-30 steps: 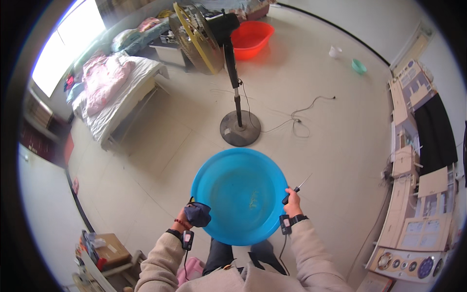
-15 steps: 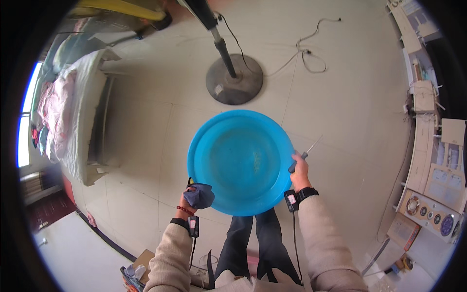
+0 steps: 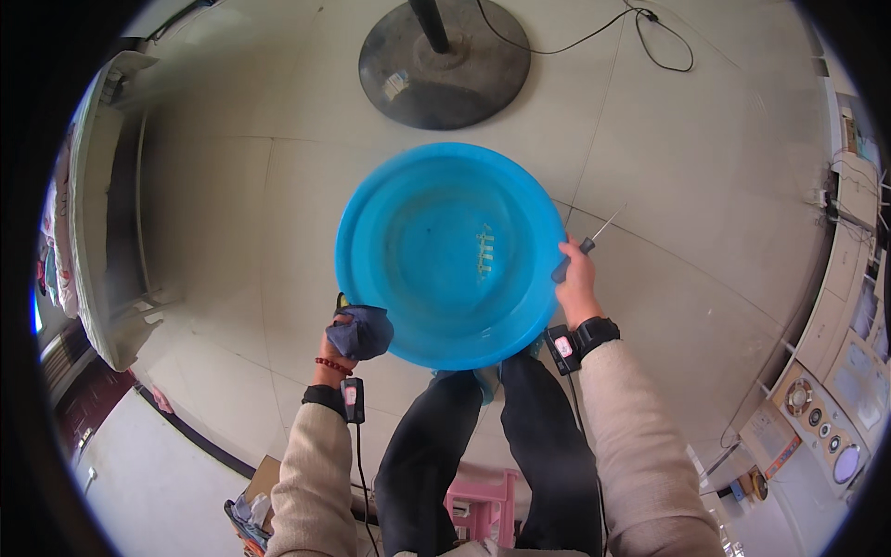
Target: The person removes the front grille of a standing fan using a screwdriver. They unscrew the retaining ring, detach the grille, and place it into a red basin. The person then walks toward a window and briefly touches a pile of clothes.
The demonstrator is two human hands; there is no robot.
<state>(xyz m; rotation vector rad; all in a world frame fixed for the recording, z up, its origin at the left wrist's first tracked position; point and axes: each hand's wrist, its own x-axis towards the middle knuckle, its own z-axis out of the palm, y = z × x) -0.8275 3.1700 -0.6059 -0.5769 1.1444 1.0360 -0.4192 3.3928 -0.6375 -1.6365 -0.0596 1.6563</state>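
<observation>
A wide blue plastic basin is held in front of my legs, its inside facing up. My left hand is closed at its near left rim, with a bunched dark grey cloth in it. A small yellow and black end pokes out beyond those fingers; the rest is hidden. On the right rim, my right hand is closed on the basin and also on a screwdriver with a dark handle, its thin shaft pointing away to the right. Inside the basin is a pale patterned mark.
Beyond the basin stands a round dark stand base with a cable trailing right. A pink stool is between my legs. A bed lies left, a white surface lower left, and light cabinets right.
The view has come lower and nearer the floor. The basin sits higher in the picture, the stand base looks larger, and more of the pink stool shows. Both hands keep their grip.
</observation>
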